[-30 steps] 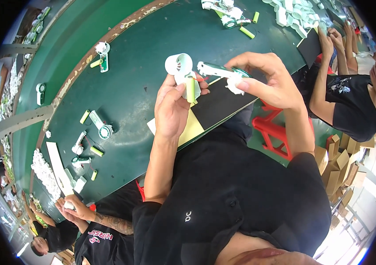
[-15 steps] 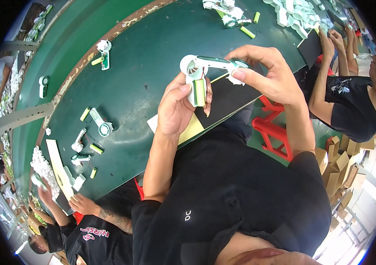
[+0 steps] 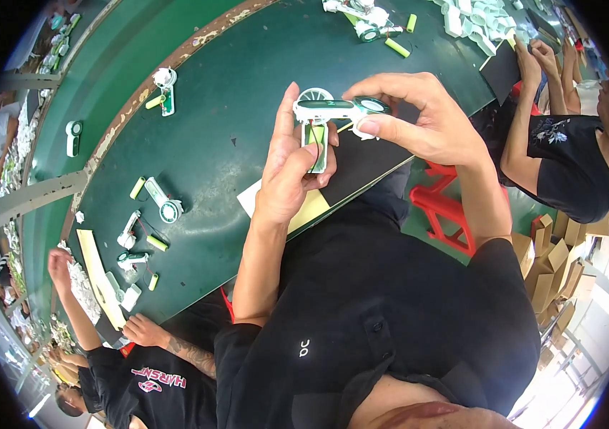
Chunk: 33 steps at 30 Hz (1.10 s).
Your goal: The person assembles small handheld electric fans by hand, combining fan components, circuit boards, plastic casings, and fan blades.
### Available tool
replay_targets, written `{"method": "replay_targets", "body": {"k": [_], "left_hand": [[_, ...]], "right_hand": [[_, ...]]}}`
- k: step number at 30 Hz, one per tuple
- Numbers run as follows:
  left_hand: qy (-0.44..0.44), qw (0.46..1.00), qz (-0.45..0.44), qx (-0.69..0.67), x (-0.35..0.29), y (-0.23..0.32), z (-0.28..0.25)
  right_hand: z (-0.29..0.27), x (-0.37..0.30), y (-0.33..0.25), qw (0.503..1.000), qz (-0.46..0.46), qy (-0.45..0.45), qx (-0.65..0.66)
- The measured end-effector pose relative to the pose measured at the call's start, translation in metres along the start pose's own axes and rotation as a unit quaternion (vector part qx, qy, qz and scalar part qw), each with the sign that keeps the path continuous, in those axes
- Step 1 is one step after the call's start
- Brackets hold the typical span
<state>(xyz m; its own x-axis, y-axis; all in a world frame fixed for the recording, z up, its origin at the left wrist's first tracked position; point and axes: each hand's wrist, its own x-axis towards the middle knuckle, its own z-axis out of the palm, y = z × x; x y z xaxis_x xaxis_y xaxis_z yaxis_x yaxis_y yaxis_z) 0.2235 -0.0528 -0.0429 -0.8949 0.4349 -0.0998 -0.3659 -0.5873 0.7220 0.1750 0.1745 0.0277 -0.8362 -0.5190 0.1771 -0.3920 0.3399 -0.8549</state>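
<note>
in the head view, a dark green table (image 3: 218,143) with a scuffed surface curves across the room, edged along its far side by a brown rim (image 3: 191,47) with peeling paint. past the rim runs a brighter green strip (image 3: 140,50), and a grey metal bar (image 3: 29,199) crosses it on the left. above the near edge of the table, the person's left hand (image 3: 288,171) curls around a white shell (image 3: 322,159), index finger pointing up and thumb pressed over the yellow-green battery (image 3: 317,134) inside. the right hand (image 3: 422,125) pinches the round end of a green-and-white fan piece (image 3: 333,109) between thumb and fingers; its other end lies across the top of the shell. below them is a black board (image 3: 365,166) beside a yellow sheet (image 3: 310,209). left on the table are more fan parts (image 3: 168,209) with batteries; a heap of pale cups (image 3: 470,27) lies far right. a red stool (image 3: 441,204) and cardboard boxes (image 3: 555,268) stand at right, and co-workers in black shirts sit on both sides.
</note>
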Motion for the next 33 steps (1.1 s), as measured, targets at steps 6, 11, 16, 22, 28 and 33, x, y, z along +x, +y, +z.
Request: {"method": "replay_targets", "body": {"k": [6, 11, 16, 22, 28, 33], "left_hand": [[0.013, 0.996, 0.025, 0.089, -0.001, -0.002, 0.004], [0.031, 0.992, 0.057, 0.108, -0.001, -0.002, 0.006], [0.007, 1.0, 0.025, 0.016, -0.001, -0.003, -0.002], [-0.031, 0.999, 0.03, 0.031, -0.004, 0.0, -0.003], [0.017, 0.986, 0.089, 0.141, -0.009, -0.005, 0.01], [0.025, 0.98, 0.124, 0.151, -0.005, -0.011, 0.007]], "right_hand": [[-0.001, 0.005, -0.007, 1.0, 0.005, -0.023, -0.012], [0.0, 0.006, -0.009, 0.999, 0.012, -0.016, -0.032], [0.003, 0.003, -0.005, 0.998, 0.015, 0.047, -0.027], [0.0, -0.001, -0.004, 0.997, 0.043, 0.054, -0.033], [0.002, -0.003, -0.001, 0.997, 0.036, 0.059, -0.027], [0.005, -0.003, -0.001, 0.998, 0.025, 0.054, -0.018]]}}
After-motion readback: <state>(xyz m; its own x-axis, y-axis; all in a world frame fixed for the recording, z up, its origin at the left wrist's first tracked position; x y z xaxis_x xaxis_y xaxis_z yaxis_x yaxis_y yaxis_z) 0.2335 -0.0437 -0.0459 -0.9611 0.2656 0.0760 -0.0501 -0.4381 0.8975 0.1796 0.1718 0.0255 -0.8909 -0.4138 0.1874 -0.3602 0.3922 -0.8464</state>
